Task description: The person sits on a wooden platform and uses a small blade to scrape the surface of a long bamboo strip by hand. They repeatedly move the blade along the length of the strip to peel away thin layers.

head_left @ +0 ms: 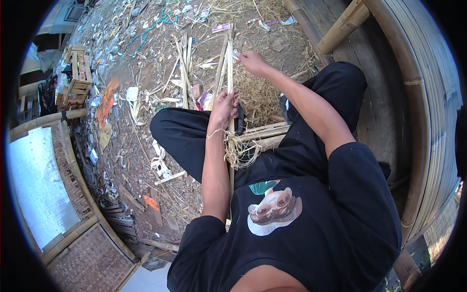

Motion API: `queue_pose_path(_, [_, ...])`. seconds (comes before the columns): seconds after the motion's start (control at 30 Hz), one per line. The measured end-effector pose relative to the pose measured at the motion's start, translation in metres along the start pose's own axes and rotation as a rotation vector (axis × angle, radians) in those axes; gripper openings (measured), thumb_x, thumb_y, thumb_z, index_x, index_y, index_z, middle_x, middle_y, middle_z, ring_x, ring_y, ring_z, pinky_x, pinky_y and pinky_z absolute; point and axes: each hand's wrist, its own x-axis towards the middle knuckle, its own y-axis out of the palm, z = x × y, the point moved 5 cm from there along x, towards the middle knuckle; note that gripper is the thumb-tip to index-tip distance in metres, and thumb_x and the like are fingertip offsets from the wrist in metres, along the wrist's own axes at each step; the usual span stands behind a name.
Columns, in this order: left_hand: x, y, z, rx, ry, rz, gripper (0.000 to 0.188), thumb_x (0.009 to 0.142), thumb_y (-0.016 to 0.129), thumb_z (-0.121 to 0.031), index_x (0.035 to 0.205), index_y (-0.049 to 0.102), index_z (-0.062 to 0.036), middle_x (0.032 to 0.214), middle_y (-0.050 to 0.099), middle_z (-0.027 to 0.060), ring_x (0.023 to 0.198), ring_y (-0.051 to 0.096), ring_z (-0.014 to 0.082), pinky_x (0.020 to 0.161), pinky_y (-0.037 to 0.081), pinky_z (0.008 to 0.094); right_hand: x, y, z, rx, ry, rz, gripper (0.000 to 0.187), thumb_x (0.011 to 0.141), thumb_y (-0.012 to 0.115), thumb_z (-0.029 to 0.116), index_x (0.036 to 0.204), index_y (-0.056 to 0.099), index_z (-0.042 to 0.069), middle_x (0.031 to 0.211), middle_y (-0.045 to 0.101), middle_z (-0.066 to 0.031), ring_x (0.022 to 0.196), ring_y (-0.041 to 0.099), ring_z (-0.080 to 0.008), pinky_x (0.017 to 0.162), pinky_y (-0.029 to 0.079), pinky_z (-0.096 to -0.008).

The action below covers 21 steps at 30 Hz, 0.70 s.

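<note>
My left hand [224, 105] is closed round a long, pale bamboo strip [230, 73]. The strip points away from me, and its near end runs back along my left forearm. Farther up, my right hand [253, 63] is closed on a small pale blade-like tool [236, 55], whose tip meets the strip's right side; its handle is hidden in the fingers. Curly shavings [239, 152] hang in a tangle at my lap. Short split bamboo pieces [265, 136] lie between my legs.
More bamboo strips [185, 73] lie on the littered dirt ground to the left of my hands. Fine shavings [262, 100] are heaped beyond my lap. A wooden crate [78, 75] stands far left. Bamboo poles [401, 63] frame the right side; a woven panel [92, 260] is lower left.
</note>
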Motion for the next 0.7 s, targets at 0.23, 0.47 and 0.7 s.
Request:
queue_pose_path(0.23, [-0.009,0.010,-0.002,-0.111,0.028,0.039,0.018,0.096,0.045,-0.023,0.099,0.050,-0.0062,0.061,0.043,-0.0002,0.038,0.037,0.0079,0.037,0.033,0.0213,0.000,-0.013,0.012,0.079,-0.303,-0.175,0.025,0.090,0.050,0.027,0.103,0.064,0.010,0.084,0.065,-0.0132,0.081,0.063,-0.0277,0.074,0.046,-0.0379])
queue_pose_path(0.47, [-0.020,0.014,0.002,-0.107,0.032,0.070,0.025,0.099,0.036,-0.025,0.114,0.049,-0.0105,0.056,0.037,-0.0020,0.037,0.034,0.0076,0.035,0.029,0.0207,-0.006,-0.013,0.021,0.158,-0.319,-0.018,0.035,0.094,0.045,0.013,0.126,0.054,0.022,0.058,0.046,0.0040,0.054,0.042,-0.0050,0.054,0.038,-0.0232])
queue_pose_path(0.7, [-0.022,0.027,0.003,-0.122,0.032,0.078,0.025,0.100,0.034,-0.024,0.117,0.049,-0.0140,0.053,0.029,-0.0048,0.035,0.023,0.0042,0.032,0.017,0.0199,0.015,-0.033,0.018,-0.031,-0.376,-0.249,0.029,0.091,0.051,0.021,0.118,0.060,0.025,0.091,0.067,-0.0092,0.078,0.064,-0.0232,0.071,0.049,-0.0347])
